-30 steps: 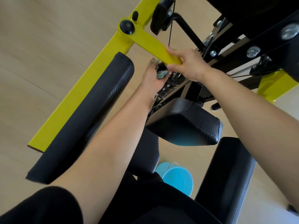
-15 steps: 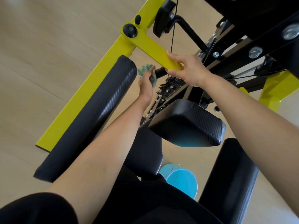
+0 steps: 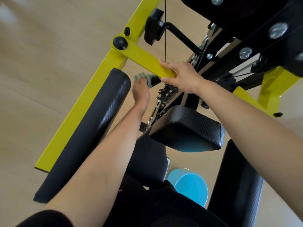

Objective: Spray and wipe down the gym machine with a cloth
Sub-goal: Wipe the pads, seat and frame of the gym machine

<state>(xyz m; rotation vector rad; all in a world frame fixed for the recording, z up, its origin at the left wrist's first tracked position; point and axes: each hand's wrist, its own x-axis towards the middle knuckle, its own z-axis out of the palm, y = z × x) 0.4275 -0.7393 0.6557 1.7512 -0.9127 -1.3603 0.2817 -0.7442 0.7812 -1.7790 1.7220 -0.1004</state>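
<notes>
Wiping under the yellow bar on the gym machine

Right hand (image 3: 182,77) is wrapped around the end of the yellow bar (image 3: 147,62), thumb on top and fingers curled underneath. Left hand (image 3: 141,92) is just below that bar, clutching a green cloth (image 3: 144,77) that's bunched up and pressed close to the bar's underside, next to the long black pad (image 3: 91,128). Well below the bar there's a black seat pad (image 3: 188,130), and a blue bucket (image 3: 190,185) sits on the wood floor (image 3: 49,46) under it. No spray bottle that I can make out.
</notes>
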